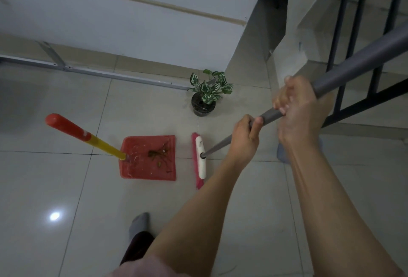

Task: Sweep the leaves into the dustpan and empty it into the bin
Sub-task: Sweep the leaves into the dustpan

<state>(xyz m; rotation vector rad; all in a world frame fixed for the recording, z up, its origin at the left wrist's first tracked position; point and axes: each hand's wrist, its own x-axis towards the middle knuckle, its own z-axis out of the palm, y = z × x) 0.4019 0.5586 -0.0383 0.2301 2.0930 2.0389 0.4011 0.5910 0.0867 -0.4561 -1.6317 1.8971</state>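
head | I am finding no legible text, brand, number or sign | I am seeing one pale mark on the dustpan handle (86, 134), unreadable

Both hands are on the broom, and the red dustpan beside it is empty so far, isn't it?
Not empty: the head view shows brown leaves lying in the red dustpan. The rest is right: the left hand and the right hand both grip the broom, whose head sits beside the dustpan.
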